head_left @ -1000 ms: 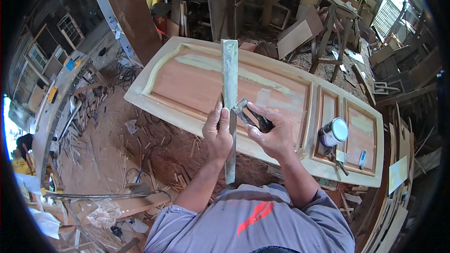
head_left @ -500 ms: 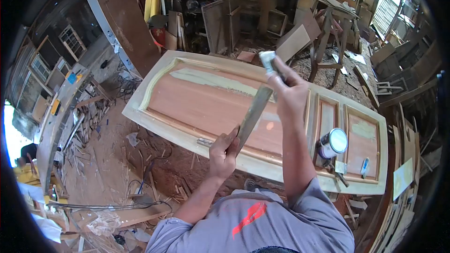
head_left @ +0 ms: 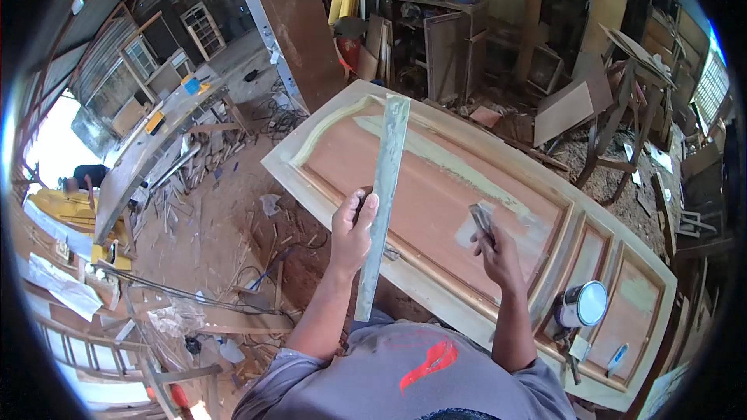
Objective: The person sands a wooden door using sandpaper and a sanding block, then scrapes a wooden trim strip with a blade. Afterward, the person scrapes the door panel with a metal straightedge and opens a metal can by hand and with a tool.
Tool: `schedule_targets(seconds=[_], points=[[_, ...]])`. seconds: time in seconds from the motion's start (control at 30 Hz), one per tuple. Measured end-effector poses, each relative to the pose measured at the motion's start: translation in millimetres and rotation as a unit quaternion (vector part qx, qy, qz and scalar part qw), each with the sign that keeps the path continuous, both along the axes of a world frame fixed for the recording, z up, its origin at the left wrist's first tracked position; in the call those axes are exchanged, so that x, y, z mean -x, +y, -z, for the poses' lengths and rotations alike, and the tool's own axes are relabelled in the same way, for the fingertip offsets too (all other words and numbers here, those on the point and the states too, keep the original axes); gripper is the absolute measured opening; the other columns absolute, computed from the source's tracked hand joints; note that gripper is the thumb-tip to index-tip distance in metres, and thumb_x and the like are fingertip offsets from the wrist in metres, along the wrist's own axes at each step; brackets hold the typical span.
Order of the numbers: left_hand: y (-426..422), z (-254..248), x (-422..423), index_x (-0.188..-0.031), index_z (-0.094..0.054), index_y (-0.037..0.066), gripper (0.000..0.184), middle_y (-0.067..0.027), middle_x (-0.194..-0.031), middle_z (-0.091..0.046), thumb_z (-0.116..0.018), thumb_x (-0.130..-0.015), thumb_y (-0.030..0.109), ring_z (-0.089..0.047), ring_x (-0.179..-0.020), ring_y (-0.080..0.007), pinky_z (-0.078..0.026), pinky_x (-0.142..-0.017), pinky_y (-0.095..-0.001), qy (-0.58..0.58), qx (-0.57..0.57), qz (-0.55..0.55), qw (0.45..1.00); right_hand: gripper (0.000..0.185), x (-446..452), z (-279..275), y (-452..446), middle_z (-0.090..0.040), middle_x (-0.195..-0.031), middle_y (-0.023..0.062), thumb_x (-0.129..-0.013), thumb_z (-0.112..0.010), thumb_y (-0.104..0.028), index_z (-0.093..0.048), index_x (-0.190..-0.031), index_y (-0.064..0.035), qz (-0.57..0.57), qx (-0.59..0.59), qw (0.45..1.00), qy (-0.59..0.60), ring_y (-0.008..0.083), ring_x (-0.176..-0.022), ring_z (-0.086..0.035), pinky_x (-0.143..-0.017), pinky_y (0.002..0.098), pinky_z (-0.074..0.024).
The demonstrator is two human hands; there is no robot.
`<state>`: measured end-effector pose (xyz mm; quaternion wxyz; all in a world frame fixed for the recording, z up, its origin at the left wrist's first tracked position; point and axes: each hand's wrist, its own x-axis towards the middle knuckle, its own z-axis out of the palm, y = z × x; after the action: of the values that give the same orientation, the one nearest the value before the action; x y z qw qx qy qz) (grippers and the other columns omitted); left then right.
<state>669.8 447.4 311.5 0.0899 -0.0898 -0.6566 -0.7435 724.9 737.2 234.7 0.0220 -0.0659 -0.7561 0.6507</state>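
My left hand (head_left: 352, 237) is closed around a long, narrow strip of wood (head_left: 389, 163) smeared with pale greenish filler, held nearly upright above the door. In my right hand (head_left: 500, 257) is a putty knife (head_left: 481, 219), low over the door's large panel beside a whitish smear. Whether its blade touches the surface I cannot tell. The wooden door (head_left: 334, 148) lies flat before me, with a long streak of pale filler (head_left: 443, 163) across the panel. An open can (head_left: 572, 307) stands on it to the right of my right hand.
A tool with a dark handle (head_left: 574, 369) and a blue-and-white tool (head_left: 618, 358) lie near the can. Wood scraps and cables litter the floor on the left, beside a long bench (head_left: 148, 140). At far left another person (head_left: 89, 176) bends down. A wooden stand (head_left: 611, 124) is behind right.
My right hand has come down from a raised position to the door's panel with the putty knife. My left hand has turned the wooden strip more upright. The view has shifted left.
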Motion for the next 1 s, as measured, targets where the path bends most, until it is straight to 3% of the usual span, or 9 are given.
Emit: schedule_targets(seconds=[0.1,0.17,0.23,0.3,0.37,0.47,0.63,0.77,1.0], points=[[-6,-21,24,-0.116,-0.067,0.006,0.021,0.0099,-0.086,-0.053,-0.059,-0.113,0.025,-0.043,-0.075,-0.0004,-0.037,-0.064,-0.0213,0.037,-0.023,0.017,0.999,0.066,-2,-50,-39,-0.052,-0.088,0.0124,-0.101,-0.071,-0.019,-0.048,-0.163,-0.0174,-0.051,-0.179,0.966,0.179,0.0261,-0.083,-0.052,-0.078,0.0411,-0.0463],[-12,-40,48,-0.116,-0.065,0.006,0.02,0.0098,-0.086,-0.053,-0.058,-0.113,0.024,-0.043,-0.076,-0.0005,-0.038,-0.066,-0.0215,0.081,-0.061,0.003,0.995,0.065,-6,-71,-69,-0.047,-0.086,0.0109,-0.102,-0.071,-0.019,-0.049,-0.163,-0.0184,-0.052,-0.195,0.954,0.223,0.0243,-0.079,-0.048,-0.075,0.0385,-0.0447],[-20,-65,67,-0.129,-0.065,0.004,0.029,0.0029,-0.104,-0.064,-0.053,-0.115,0.026,-0.055,-0.092,-0.0052,-0.046,-0.083,-0.0244,0.125,-0.063,-0.078,0.987,0.064,-11,-90,-92,-0.044,-0.085,0.0099,-0.101,-0.071,-0.019,-0.05,-0.162,-0.0187,-0.075,-0.201,0.947,0.237,0.0231,-0.078,-0.046,-0.073,0.0367,-0.0435],[-10,-121,57,-0.132,-0.064,0.01,0.03,0.0074,-0.085,-0.054,-0.052,-0.114,0.031,-0.049,-0.07,-0.0039,-0.041,-0.059,-0.0236,0.088,-0.156,-0.103,0.978,0.065,-23,-98,-112,-0.044,-0.085,0.0095,-0.1,-0.073,-0.018,-0.051,-0.161,-0.0184,-0.119,-0.193,0.949,0.22,0.0227,-0.078,-0.047,-0.072,0.0357,-0.0427],[-42,-114,107,-0.129,-0.064,0.014,0.028,0.006,-0.083,-0.054,-0.054,-0.113,0.034,-0.049,-0.067,-0.0061,-0.041,-0.056,-0.0254,0.158,-0.188,-0.087,0.966,0.063,-31,-95,-125,-0.047,-0.084,0.008,-0.097,-0.076,-0.017,-0.057,-0.157,-0.0155,-0.145,-0.155,0.953,0.217,0.0212,-0.077,-0.046,-0.071,0.0352,-0.0409],[-81,-115,156,-0.125,-0.065,0.018,0.026,0.0043,-0.079,-0.053,-0.057,-0.111,0.038,-0.049,-0.063,-0.0085,-0.041,-0.055,-0.0268,0.156,-0.241,-0.083,0.954,0.06,-39,-81,-143,-0.048,-0.079,0.0043,-0.094,-0.079,-0.014,-0.063,-0.152,-0.0123,-0.147,-0.123,0.949,0.251,0.0176,-0.076,-0.045,-0.069,0.0328,-0.0368],[-96,-140,165,-0.123,-0.065,0.021,0.029,0.0028,-0.079,-0.054,-0.061,-0.108,0.046,-0.05,-0.063,-0.0097,-0.042,-0.056,-0.027,0.084,-0.276,-0.099,0.952,0.056,-57,-79,-162,-0.049,-0.078,0.0046,-0.089,-0.083,-0.01,-0.07,-0.144,-0.0116,-0.098,-0.128,0.962,0.222,0.0171,-0.073,-0.045,-0.066,0.0327,-0.0366],[-96,-143,161,-0.132,-0.064,0.022,0.033,0.0031,-0.085,-0.056,-0.06,-0.109,0.046,-0.053,-0.066,-0.0094,-0.043,-0.056,-0.0271,0.096,-0.263,-0.08,0.957,0.053,-59,-84,-171,-0.05,-0.078,0.0053,-0.089,-0.082,-0.009,-0.072,-0.141,-0.012,-0.075,-0.155,0.958,0.228,0.0173,-0.071,-0.046,-0.065,0.033,-0.0373],[-56,-129,148,-0.146,-0.062,0.021,0.041,0.0031,-0.079,-0.053,-0.056,-0.112,0.043,-0.05,-0.064,-0.0085,-0.043,-0.056,-0.0263,0.084,-0.262,-0.034,0.961,0.053,-38,-94,-188,-0.054,-0.079,0.0065,-0.09,-0.082,-0.013,-0.071,-0.143,-0.0122,-0.029,-0.15,0.955,0.253,0.018,-0.07,-0.047,-0.064,0.0331,-0.0382]])
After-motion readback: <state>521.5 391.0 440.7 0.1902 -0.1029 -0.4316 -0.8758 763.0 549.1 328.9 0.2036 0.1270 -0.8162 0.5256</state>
